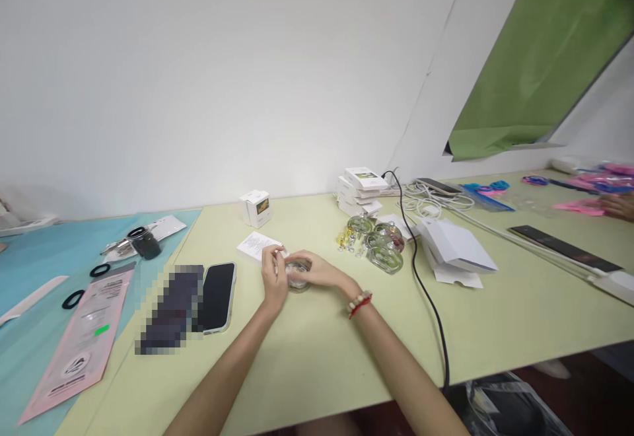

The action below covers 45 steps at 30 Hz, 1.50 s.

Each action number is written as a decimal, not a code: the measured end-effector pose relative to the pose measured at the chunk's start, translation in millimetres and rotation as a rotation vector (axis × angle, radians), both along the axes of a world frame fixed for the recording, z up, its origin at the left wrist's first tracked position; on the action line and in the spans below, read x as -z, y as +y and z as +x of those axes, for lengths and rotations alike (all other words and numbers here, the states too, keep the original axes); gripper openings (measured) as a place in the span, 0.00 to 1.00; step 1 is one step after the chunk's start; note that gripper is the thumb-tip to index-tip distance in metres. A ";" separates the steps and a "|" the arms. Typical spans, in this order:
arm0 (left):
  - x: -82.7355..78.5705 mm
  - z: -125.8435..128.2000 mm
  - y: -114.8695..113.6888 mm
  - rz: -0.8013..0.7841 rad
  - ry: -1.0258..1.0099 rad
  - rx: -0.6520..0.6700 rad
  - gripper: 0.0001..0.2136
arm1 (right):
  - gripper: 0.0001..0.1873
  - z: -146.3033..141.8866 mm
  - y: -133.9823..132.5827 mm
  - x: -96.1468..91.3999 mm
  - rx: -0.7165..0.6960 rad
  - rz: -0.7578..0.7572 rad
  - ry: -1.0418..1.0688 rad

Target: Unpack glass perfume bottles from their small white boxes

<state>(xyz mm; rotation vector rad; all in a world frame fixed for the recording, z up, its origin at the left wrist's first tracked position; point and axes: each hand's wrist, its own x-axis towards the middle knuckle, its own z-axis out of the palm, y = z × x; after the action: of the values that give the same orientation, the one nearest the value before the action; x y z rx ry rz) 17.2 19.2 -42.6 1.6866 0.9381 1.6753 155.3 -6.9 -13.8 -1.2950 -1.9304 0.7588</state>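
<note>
A small round clear case (299, 284) sits on the table between my hands, mostly covered by fingers. My right hand (319, 269) curves over it from the right, fingers bent around its far side. At its left edge is my left hand (275, 276), fingers bent and close together; anything small in them is hidden. Just behind the left hand lies a white printed card (253, 244). To the right are several clear oval cases (385, 257) and a group of small yellow and clear pieces (347, 238).
Small white boxes (256, 207) stand near the wall, with a box stack (359, 191) further right. A black cable (424, 290) crosses the table beside an open white box (458, 244). A phone (218, 296) lies left. Another person's hand (619, 206) shows far right.
</note>
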 end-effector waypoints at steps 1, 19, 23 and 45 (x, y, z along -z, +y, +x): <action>0.8 -0.6 1.4 -0.012 -0.027 -0.010 0.10 | 0.27 3.6 -1.6 -2.2 -0.057 -0.030 -0.033; -5.5 3.8 -5.7 -0.225 -0.050 0.337 0.22 | 0.31 -6.2 5.2 -16.2 -0.010 -0.285 0.864; -6.8 11.6 -12.6 -0.420 -0.147 0.604 0.25 | 0.32 -5.9 4.0 -18.1 0.015 -0.249 0.774; -7.5 13.5 -11.7 -0.547 -0.444 0.648 0.24 | 0.20 6.4 12.1 -18.4 0.417 0.090 0.764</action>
<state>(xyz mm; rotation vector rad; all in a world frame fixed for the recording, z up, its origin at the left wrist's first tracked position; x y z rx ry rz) 30.7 7.6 -35.2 1.0283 0.4880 1.1380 161.6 5.2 4.7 -1.0796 -1.0354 0.7839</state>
